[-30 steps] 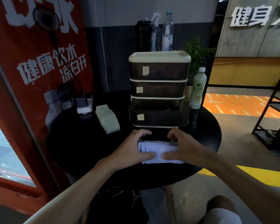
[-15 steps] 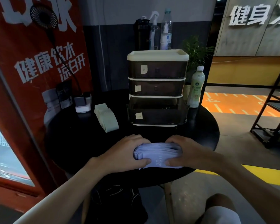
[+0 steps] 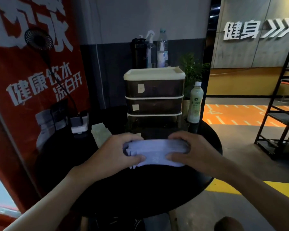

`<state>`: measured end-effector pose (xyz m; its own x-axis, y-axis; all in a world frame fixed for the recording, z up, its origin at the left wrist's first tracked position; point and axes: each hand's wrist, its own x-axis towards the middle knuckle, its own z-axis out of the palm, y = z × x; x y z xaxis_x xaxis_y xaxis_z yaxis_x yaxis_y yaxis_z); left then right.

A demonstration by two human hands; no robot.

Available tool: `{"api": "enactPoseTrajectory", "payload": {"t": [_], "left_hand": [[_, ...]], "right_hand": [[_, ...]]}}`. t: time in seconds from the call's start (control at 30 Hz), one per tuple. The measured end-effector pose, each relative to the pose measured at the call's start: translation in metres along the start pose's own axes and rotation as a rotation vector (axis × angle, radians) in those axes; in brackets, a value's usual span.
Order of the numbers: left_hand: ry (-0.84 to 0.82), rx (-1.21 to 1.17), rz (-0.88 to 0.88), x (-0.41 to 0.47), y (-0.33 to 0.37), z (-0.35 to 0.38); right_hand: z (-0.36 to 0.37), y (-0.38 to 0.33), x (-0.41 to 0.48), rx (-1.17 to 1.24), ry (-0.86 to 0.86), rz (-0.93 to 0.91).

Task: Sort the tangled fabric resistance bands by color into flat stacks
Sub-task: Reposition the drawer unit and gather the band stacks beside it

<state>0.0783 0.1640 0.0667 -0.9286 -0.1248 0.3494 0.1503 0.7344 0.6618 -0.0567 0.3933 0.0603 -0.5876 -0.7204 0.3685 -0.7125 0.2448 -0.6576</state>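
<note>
Left hand (image 3: 115, 152) and right hand (image 3: 197, 150) curl their fingers (image 3: 138, 158) round opposite ends of the lavender band stack (image 3: 157, 148) over the table (image 3: 157, 189); soft, light, floppy, it likely needs support underneath.

Both arms are bare along every part that shows, the left forearm (image 3: 60, 194) and the right forearm (image 3: 250, 180) slim and smooth from the lower edge of the view up to uncovered wrists. The left hand (image 3: 113, 152) and the right hand (image 3: 195, 147) are bare as well, with slender fingers, though the dim light blurs finer detail such as the nails on the 2 thumbs. At the bottom right edge 1 bare, rounded knee (image 3: 228, 223) shows, cut off too soon to tell what is worn above it.
</note>
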Motion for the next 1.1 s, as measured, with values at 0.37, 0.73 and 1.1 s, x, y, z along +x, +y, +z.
{"api": "enactPoseTrajectory", "payload": {"t": [0.37, 0.73, 1.1], "left_hand": [[0.129, 0.323, 0.064, 0.106, 0.023, -0.035], [0.048, 0.601, -0.028, 0.13, -0.015, -0.007], [-0.025, 0.741, 0.001, 0.133, -0.022, -0.002]], "right_hand": [[-0.044, -0.01, 0.095, -0.158, 0.156, 0.019], [-0.022, 0.034, 0.122, -0.33, 0.048, 0.157], [-0.022, 0.047, 0.108, -0.214, 0.092, 0.173]]}}
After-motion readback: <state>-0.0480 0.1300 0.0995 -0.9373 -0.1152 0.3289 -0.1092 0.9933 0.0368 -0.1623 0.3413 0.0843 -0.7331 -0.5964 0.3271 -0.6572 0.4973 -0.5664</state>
